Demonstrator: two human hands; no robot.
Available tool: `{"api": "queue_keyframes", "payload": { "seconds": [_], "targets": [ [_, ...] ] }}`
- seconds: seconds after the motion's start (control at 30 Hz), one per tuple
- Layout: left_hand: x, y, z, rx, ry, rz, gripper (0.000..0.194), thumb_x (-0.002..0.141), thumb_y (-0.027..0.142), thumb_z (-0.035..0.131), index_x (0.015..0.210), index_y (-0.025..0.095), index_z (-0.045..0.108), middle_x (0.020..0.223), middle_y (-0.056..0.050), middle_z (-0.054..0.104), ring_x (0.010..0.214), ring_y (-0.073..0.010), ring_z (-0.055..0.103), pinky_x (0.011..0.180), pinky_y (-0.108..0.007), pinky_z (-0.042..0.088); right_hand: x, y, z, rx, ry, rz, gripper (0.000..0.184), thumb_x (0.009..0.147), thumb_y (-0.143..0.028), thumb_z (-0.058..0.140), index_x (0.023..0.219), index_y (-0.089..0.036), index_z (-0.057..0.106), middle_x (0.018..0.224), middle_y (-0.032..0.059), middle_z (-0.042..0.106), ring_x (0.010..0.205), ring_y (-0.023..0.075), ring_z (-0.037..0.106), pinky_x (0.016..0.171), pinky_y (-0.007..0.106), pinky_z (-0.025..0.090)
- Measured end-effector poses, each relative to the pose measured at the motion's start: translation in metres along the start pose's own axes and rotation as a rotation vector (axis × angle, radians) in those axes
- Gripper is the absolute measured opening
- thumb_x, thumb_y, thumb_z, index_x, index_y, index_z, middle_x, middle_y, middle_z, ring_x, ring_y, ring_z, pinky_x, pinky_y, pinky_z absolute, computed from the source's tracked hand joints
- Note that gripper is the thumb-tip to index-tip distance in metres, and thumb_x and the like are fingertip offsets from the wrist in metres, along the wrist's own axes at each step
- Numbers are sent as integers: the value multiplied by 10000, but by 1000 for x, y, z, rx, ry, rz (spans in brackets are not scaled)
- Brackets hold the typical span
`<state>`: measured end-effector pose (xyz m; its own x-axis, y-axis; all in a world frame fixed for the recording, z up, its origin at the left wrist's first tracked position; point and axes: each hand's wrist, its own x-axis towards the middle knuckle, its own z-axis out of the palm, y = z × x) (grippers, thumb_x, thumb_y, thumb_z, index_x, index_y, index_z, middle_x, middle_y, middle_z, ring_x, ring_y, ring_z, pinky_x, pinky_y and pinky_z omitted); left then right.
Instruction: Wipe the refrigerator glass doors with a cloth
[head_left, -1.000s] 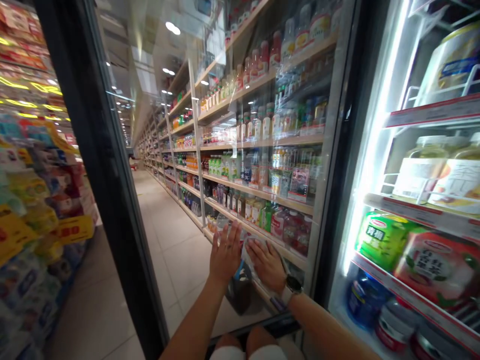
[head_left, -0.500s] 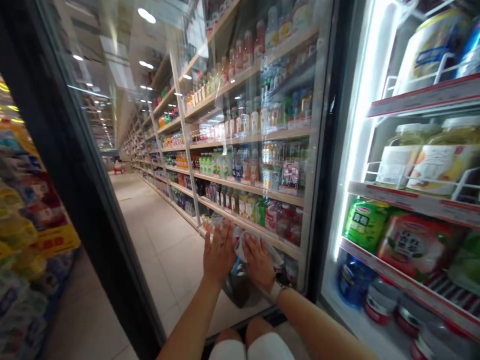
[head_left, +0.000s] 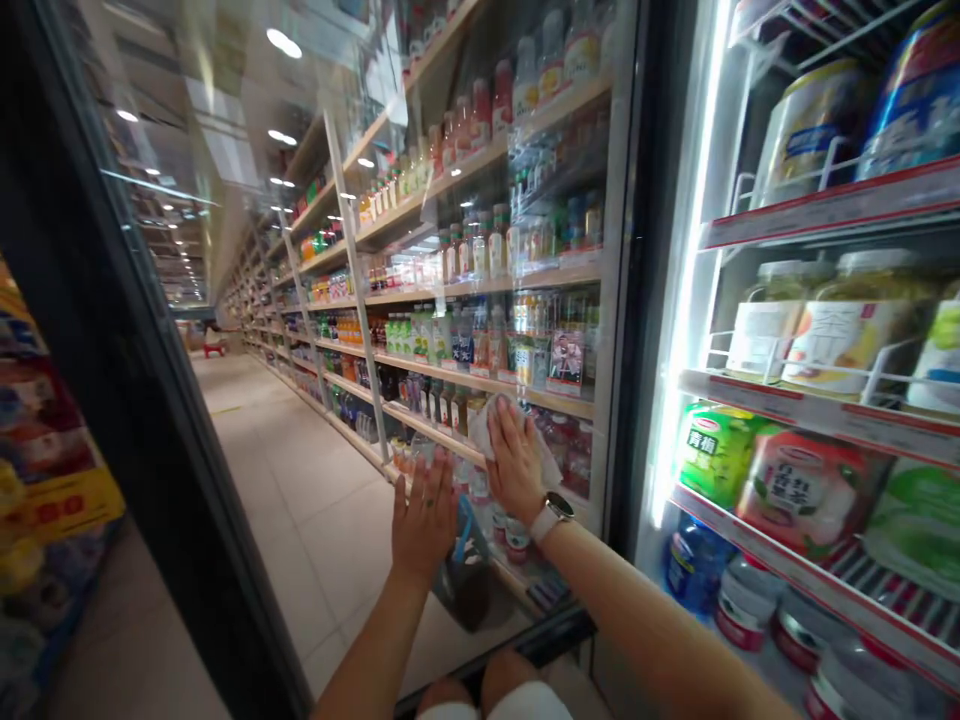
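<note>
Partly hidden, a cloth (head_left: 550, 464) lies under the flattened right hand (head_left: 516, 462); left hand (head_left: 424, 520) spread, empty.

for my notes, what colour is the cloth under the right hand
The cloth looks white, clearest in head view.

Glass door (head_left: 300, 470): widest free run lies above both hands, along the pane to the top of view. Second run: left of the left hand (head_left: 425, 515), as far as the dark side frame (head_left: 97, 330). Between the hands, a narrow gap only; the right hand (head_left: 517, 460), flat over a cloth (head_left: 551, 465), limits it. Right boundary: black upright (head_left: 634, 300). Low boundary: bottom rail (head_left: 559, 632), knees (head_left: 510, 675) close by. Cooler side: wire guard (head_left: 874, 373) stands before the bottles (head_left: 862, 315); slim space above their caps.
</note>
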<state>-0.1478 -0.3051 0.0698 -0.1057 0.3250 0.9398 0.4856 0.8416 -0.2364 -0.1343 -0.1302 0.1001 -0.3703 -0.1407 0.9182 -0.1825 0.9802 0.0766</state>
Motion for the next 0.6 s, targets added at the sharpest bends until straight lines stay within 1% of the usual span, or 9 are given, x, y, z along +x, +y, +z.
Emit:
{"api": "queue_keyframes", "payload": {
  "seconds": [0.07, 0.13, 0.2, 0.33, 0.4, 0.43, 0.5, 0.53, 0.6],
  "targets": [
    [1, 1, -1, 5, 12, 15, 677, 947, 276, 486, 1545, 185, 183, 1515, -81, 384, 1498, -178, 138, 1257, -412, 54, 7, -1, -2, 7, 46, 20, 741, 881, -152, 413, 1570, -96, 147, 1606, 170, 258, 1496, 296, 195, 1191, 528, 208],
    [2, 1, -2, 8, 27, 33, 679, 944, 263, 482, 1545, 172, 181, 1515, -82, 385, 1500, -174, 122, 1257, -403, 51, -6, -3, 4, 10, 67, 18, 726, 889, -167, 404, 1568, -92, 158, 1596, 176, 281, 1492, 298, 206, 1187, 534, 218],
    [2, 2, -3, 6, 30, 37, 679, 942, 258, 482, 1545, 169, 183, 1517, -84, 382, 1502, -172, 115, 1257, -398, 51, -34, -4, 15, 10, 54, 7, 708, 885, -170, 411, 1560, -98, 208, 1578, 178, 320, 1478, 295, 247, 1180, 535, 235],
    [1, 1, -2, 5, 14, 22, 679, 946, 277, 476, 1548, 191, 175, 1525, -83, 372, 1496, -183, 167, 1256, -412, 67, -104, 0, 42, 20, -85, -86, 711, 836, -125, 460, 1532, -149, 317, 1526, 154, 426, 1405, 282, 391, 1162, 525, 282],
    [0, 1, -1, 23, 16, 23, 661, 953, 284, 457, 1546, 192, 181, 1524, -83, 375, 1487, -194, 210, 1255, -425, 80, -130, 5, 50, 12, -130, -119, 704, 823, -98, 472, 1514, -185, 366, 1494, 132, 476, 1365, 263, 449, 1149, 493, 318],
    [0, 0, 0, 33, 21, 25, 650, 956, 284, 448, 1545, 188, 189, 1523, -84, 377, 1485, -198, 219, 1254, -430, 86, -137, 7, 52, 8, -144, -136, 698, 822, -88, 473, 1505, -198, 385, 1484, 123, 492, 1352, 254, 465, 1143, 478, 332],
    [0, -1, 0, 42, 32, 34, 635, 961, 283, 440, 1541, 181, 203, 1522, -81, 384, 1489, -200, 204, 1251, -435, 95, -139, 14, 51, 7, -165, -168, 686, 826, -75, 467, 1494, -219, 406, 1482, 104, 498, 1349, 236, 471, 1139, 449, 346],
    [1, -1, 0, 43, 35, 39, 632, 963, 284, 441, 1540, 179, 207, 1521, -79, 390, 1493, -200, 188, 1250, -436, 99, -133, 17, 47, 9, -171, -180, 688, 828, -66, 459, 1495, -226, 405, 1488, 96, 493, 1355, 226, 465, 1142, 436, 343],
    [2, 0, -1, 43, 37, 47, 632, 965, 286, 445, 1539, 174, 207, 1515, -79, 407, 1498, -202, 167, 1248, -442, 105, -109, 27, 34, 14, -169, -181, 710, 826, -41, 433, 1509, -229, 378, 1510, 87, 466, 1381, 210, 436, 1156, 421, 323]
  ]
}}
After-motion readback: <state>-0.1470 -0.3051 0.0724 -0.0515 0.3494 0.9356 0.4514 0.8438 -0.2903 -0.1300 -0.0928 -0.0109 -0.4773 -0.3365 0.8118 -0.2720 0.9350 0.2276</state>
